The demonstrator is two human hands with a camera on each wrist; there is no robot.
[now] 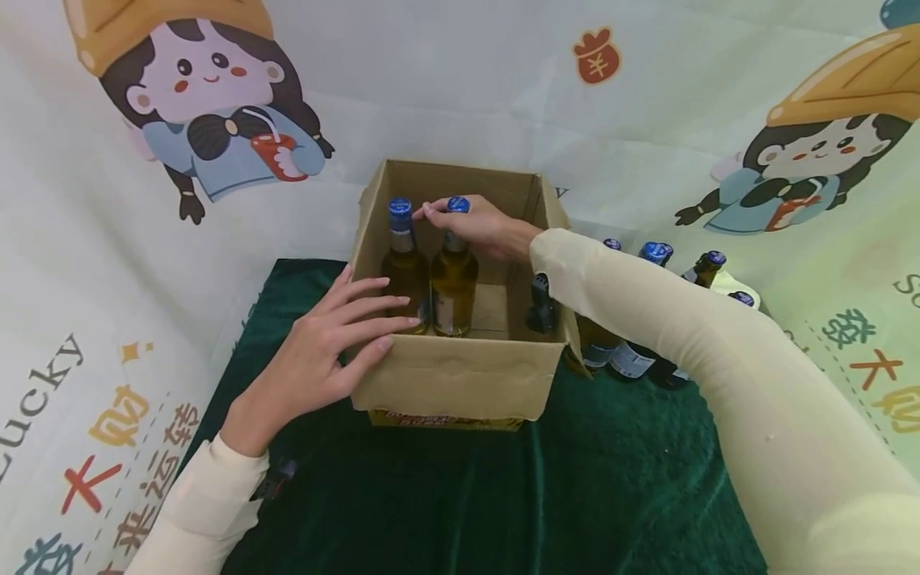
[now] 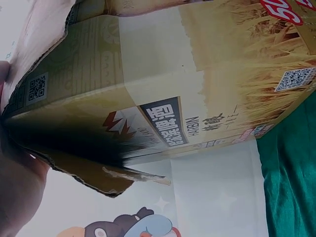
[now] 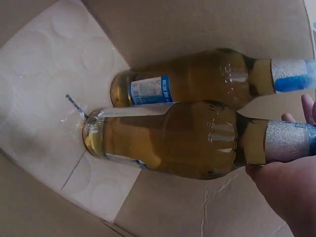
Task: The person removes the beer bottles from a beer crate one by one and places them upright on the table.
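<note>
A brown cardboard beer carton (image 1: 460, 371) stands with its top open. Inside it two beer bottles with blue caps stand side by side: a left bottle (image 1: 405, 267) and a right bottle (image 1: 454, 287). My right hand (image 1: 489, 224) reaches into the carton and holds the right bottle by its neck, just below the cap. In the right wrist view that bottle (image 3: 173, 138) has its base close over the carton floor, beside the left bottle (image 3: 197, 81). My left hand (image 1: 323, 343) rests over the carton's front left corner with fingers spread.
Several more capped bottles (image 1: 632, 359) stand right of the carton, partly behind my right sleeve (image 1: 647, 295). A dark green cloth (image 1: 431, 495) covers the table. Behind hangs a printed white curtain (image 1: 446, 88). One torn carton flap (image 2: 113, 180) sticks out in the left wrist view.
</note>
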